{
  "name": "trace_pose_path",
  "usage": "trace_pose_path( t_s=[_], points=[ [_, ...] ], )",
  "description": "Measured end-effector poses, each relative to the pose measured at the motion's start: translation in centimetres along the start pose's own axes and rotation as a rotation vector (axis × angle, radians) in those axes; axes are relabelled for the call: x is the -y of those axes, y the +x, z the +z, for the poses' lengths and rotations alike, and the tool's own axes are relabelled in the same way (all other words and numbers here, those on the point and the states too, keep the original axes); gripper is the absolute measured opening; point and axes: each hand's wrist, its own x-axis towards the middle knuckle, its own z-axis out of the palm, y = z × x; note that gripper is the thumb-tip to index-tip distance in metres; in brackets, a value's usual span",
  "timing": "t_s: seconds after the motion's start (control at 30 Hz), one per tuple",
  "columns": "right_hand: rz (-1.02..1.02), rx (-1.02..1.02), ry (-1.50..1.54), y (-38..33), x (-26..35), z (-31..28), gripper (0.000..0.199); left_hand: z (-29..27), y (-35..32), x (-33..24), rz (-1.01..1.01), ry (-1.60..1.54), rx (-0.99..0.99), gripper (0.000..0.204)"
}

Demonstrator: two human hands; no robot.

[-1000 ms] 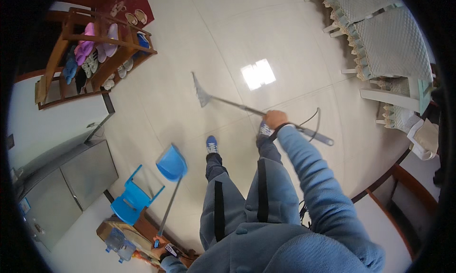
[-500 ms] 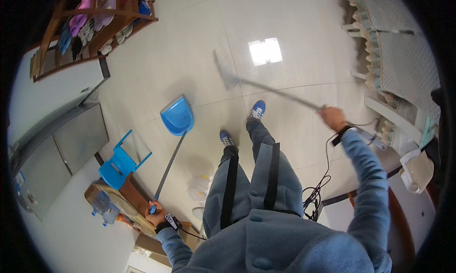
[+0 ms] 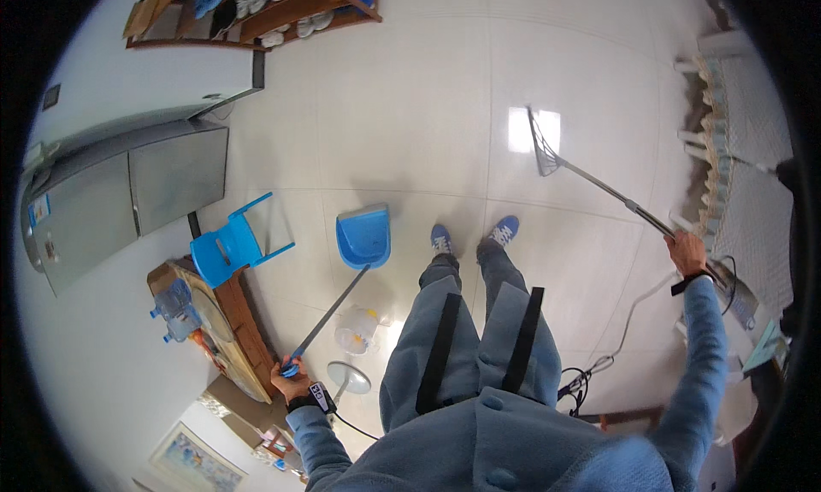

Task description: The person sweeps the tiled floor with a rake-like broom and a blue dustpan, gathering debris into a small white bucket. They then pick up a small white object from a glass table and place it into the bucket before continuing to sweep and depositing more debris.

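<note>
My left hand is closed round the blue grip at the top of a long grey handle. At that handle's far end is a blue dustpan, its scoop at the floor with the wide mouth facing away from me. Out to the right, my right hand grips the pole of a long-handled broom. The broom's dark, fan-shaped open head is at the floor ahead and to the right, beside a bright light reflection. A wide stretch of floor separates broom head and dustpan. My feet in blue shoes stand between the two tools.
Left of the dustpan stands a small blue chair, by a wooden table and a grey refrigerator. A shoe rack is far left. Near my left leg are a clear bucket and cables. A cloth-covered table borders the right.
The broom head has swung from the left to the right, and my right hand has shifted outward. My feet have moved, with the left shoe now farther forward. The whole view has turned.
</note>
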Motion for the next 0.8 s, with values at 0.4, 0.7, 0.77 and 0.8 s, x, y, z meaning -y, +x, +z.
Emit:
trace_pose_path(
  t_s=[0.4, 0.7, 0.77, 0.8],
  points=[
    [-0.534, -0.069, 0.299, 11.0, 46.6, -5.7, 0.024, 8.5, 5.4, -6.0, 0.053, 0.136, 0.136, 0.034],
    [0.337, 0.231, 0.426, 10.0, 23.7, -4.3, 0.057, 20.3, 10.1, -11.8, 0.055, 0.183, 0.135, 0.033],
    [0.349, 0.154, 0.466, 7.2, 19.9, -4.6, 0.054, 22.5, 10.5, -11.9, 0.031, 0.172, 0.295, 0.034],
    [0.324, 0.09, 0.489, 6.1, 18.8, -5.1, 0.053, 23.8, 10.5, -11.9, 0.033, 0.178, 0.278, 0.034]
  ],
)
